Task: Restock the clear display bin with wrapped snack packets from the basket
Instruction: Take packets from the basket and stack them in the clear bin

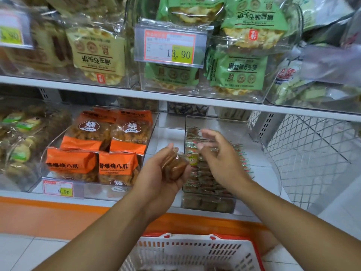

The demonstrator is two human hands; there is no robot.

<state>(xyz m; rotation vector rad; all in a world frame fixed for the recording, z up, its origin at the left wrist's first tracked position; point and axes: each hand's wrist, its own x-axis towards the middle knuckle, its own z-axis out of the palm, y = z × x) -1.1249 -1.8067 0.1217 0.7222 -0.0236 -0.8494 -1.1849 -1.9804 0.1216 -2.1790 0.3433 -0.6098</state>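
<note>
Snack packets [173, 166], wrapper print unreadable

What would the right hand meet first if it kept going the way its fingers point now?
Probably the wrapped packets stacked in the clear display bin; the right hand points left-forward over them. Depth is unclear.

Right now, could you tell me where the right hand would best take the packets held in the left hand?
By their free end, from the right. The left hand grips the packets around the lower part, so the end toward the bin sticks out. The right hand is open beside it; pinching across the flat faces looks easiest.
</note>
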